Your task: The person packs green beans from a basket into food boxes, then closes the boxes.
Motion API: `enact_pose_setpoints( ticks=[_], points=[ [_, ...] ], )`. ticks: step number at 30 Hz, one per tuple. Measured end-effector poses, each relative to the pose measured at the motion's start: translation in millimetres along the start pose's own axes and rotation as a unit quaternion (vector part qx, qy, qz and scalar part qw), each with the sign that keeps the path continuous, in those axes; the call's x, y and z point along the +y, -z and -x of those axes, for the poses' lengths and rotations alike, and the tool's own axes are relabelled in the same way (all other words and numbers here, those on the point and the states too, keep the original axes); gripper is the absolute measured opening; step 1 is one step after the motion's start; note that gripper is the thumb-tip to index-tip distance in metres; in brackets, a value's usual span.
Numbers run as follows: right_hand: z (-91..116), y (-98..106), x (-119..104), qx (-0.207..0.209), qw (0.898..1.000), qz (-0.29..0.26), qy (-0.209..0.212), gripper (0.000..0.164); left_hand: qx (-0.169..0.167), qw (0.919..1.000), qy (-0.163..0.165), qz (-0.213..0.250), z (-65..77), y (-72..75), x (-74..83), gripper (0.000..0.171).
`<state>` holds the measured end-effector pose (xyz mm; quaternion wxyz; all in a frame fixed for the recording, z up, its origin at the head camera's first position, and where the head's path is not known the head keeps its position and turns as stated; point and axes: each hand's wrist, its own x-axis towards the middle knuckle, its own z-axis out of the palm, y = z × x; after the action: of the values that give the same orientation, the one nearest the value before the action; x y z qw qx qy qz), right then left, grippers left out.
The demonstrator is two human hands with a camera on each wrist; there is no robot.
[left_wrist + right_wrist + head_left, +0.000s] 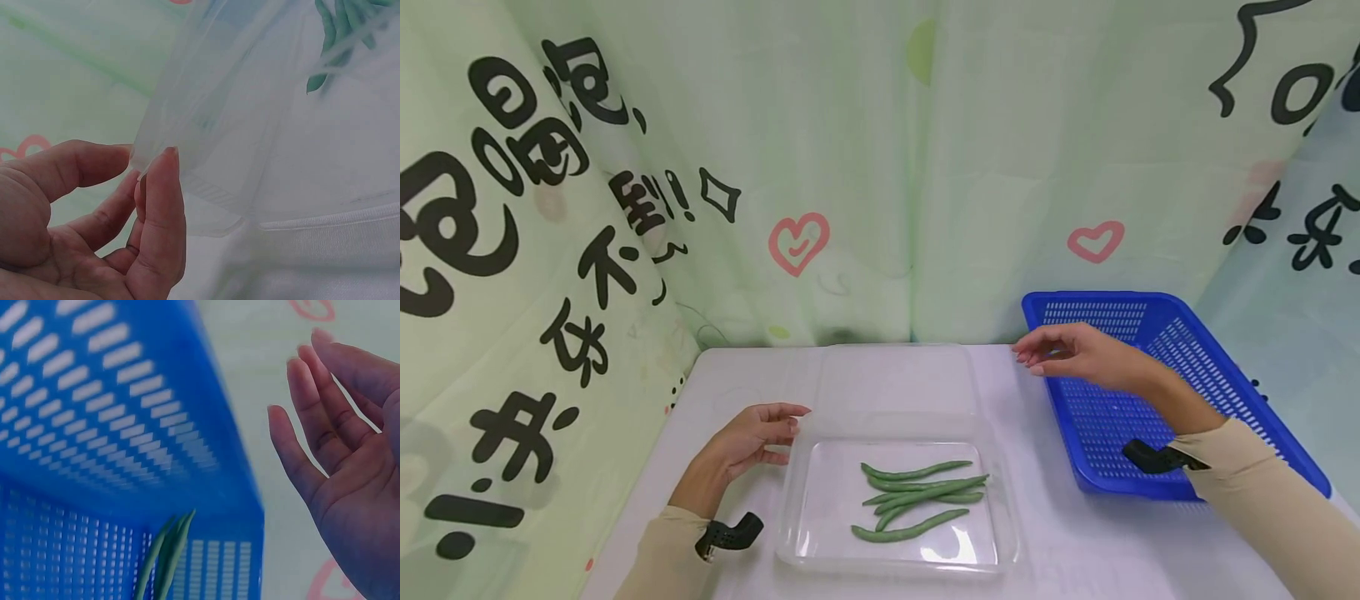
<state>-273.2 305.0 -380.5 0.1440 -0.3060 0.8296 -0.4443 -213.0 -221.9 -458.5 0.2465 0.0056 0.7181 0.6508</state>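
A clear plastic box [797,517] with its lid [895,375] folded back lies on the white table. Several green beans [917,496] lie inside it, loosely side by side. My left hand [748,442] is at the box's far left side; in the left wrist view its thumb and fingers pinch the clear plastic edge [162,134]. Over the left rim of a blue basket [1067,442] hovers my right hand [1082,354], fingers loosely bent and holding nothing. The right wrist view shows a few more green beans [165,556] in a corner of the basket.
The blue basket stands at the right of the white table [737,375], angled, with perforated walls. A pale green curtain [865,167] with black writing and pink hearts hangs behind the table and along both sides.
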Motion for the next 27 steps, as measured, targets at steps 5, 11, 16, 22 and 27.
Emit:
enact_pose_setpoints(
  ticks=[5, 11, 16, 22, 27],
  points=[
    [6.3, 16.1, 19.1, 0.023, 0.999, 0.02, -0.024, 0.031, 0.004, 1.0, 0.0, 0.0, 0.0, 0.0, 0.5, 0.041],
    [15.8, 30.8, 42.3, 0.045, 0.997, 0.034, -0.046, 0.033, 0.002, 1.0, 0.003, -0.002, 0.1, 0.0, 0.4, 0.041],
    [22.9, 42.8, 61.1, 0.054, 0.994, 0.047, -0.077, 0.036, 0.003, 1.0, 0.002, -0.002, 0.4, -0.2, 1.5, 0.042],
    [28.6, 52.9, 80.5, 0.052, 0.992, 0.039, -0.11, 0.038, 0.003, 1.0, 0.002, 0.0, 1.4, -0.5, 1.6, 0.044],
    [32.6, 57.0, 97.2, 0.05, 0.991, 0.044, -0.115, 0.039, 0.0, 1.0, 0.003, 0.003, 1.8, -0.4, 1.0, 0.042]
  ],
)
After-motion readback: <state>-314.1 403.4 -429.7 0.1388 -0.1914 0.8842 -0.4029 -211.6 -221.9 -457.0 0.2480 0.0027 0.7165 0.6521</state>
